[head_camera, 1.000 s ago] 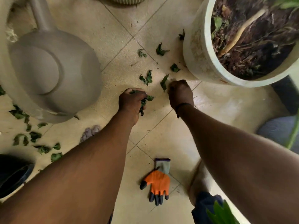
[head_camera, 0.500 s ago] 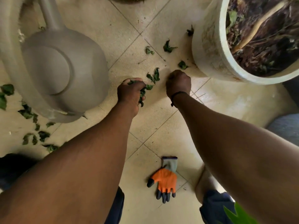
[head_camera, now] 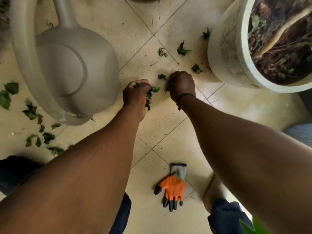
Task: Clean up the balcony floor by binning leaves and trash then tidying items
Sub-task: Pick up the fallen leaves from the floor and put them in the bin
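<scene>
My left hand grips a bunch of green leaves just above the beige tiled floor. Close to its right, my right hand is curled, knuckles up, with bits of leaf showing at its fingertips. A single leaf lies between the hands. Loose leaves are scattered on the tiles beyond, and another leaf lies by the pot. More leaves are strewn at the left.
A big grey watering can stands at the left, touching distance from my left hand. A white plant pot full of soil is at the right. An orange and grey work glove lies on the floor between my legs.
Both hands stay low over the tiles. The pair of leaves that lay between and just beyond them is gone from the floor, and my right hand has closed over that spot.
</scene>
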